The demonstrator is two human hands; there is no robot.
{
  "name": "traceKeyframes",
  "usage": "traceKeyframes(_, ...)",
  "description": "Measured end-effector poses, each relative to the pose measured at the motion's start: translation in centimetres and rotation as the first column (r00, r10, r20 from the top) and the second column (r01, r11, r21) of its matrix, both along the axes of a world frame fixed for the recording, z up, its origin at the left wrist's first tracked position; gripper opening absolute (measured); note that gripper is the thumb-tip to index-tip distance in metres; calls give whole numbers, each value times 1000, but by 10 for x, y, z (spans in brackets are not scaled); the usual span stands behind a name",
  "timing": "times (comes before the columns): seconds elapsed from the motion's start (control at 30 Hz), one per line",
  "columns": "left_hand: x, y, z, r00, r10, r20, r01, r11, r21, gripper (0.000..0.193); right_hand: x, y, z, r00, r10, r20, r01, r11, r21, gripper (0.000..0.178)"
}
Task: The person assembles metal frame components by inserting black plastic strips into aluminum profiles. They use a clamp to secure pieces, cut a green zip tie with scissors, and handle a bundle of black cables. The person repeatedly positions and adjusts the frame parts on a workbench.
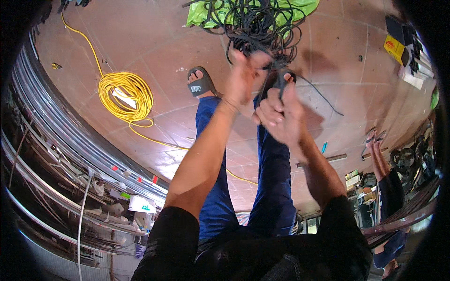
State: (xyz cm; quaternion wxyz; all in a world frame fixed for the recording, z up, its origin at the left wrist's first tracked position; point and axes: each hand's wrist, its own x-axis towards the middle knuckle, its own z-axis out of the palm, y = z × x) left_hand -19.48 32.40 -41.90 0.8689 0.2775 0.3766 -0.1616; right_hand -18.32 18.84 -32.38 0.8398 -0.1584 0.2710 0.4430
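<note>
Yellow cable (140, 96) coiled; black cord (253, 33) mostly a loose tangle.
Left, the neat coil; then the left hand (241, 80), blurred, grip impossible to tell; far centre, the heap on a green bag (200, 14); right hand (285, 114), fingers curled round a strand.

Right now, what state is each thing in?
Cord: tangled, heaped over the bag, an end trailing right
Bag: spread out, partly covered
Yellow cable: coiled, two lengths running off
Left hand: blurred, grip unclear
Right hand: fingers curled around cord
Left sandal: worn
</note>
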Motion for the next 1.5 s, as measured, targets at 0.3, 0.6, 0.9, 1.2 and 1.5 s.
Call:
traceKeyframes(0.3, -59, -34, 182, 994, -33, 105, 72, 916, -394, 103, 68, -39, 4, 670, 515, 534, -50, 749, -660, 67)
traceKeyframes(0.6, 107, 189, 264, 905, -184, 384, -88, 802, 591, 48, -153, -210, -27, 56, 997, 53, -113, 59, -992, 47)
traceKeyframes(0.9, 133, 175, 245, 861, -508, -11, 213, 341, 916, 37, -243, -410, 38, 601, 366, -710, -758, -19, -652, 46)
traceKeyframes(1.2, 179, 107, 219, 785, -587, 198, 44, 373, 927, 50, -120, -378, 15, 961, -173, -218, -156, 315, -936, 55)
traceKeyframes(1.5, 78, 85, 71, 748, -590, -304, 409, 49, 911, 54, -50, -312, -108, 686, -720, 107, 712, 633, -305, 71)
